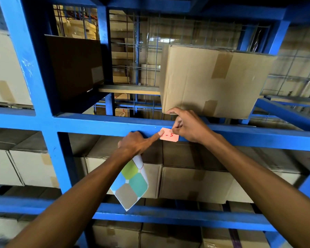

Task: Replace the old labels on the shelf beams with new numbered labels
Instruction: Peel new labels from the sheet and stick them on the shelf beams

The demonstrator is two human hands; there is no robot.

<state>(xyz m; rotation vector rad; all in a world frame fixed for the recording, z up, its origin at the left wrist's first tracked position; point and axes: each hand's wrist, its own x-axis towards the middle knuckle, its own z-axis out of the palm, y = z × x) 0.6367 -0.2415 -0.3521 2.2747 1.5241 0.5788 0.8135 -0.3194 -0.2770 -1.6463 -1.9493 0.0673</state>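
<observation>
Fingertips hide label (169,134) start (only "-5" legible) on beam (97,125)

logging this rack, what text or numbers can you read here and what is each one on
"- 5": red handwriting on the pink label on the blue shelf beam; its start is hidden under the left hand fingertip.
Printed letters on the cartons behind the wire mesh: sideways, too blurred to read.
Sticker sheet: no text visible.

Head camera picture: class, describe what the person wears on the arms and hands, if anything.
Nothing is worn. Both forearms are bare up to the picture's edge, with no sleeves in view. The left hand and right hand have no gloves, and no rings, watch or wristbands can be seen.
</observation>
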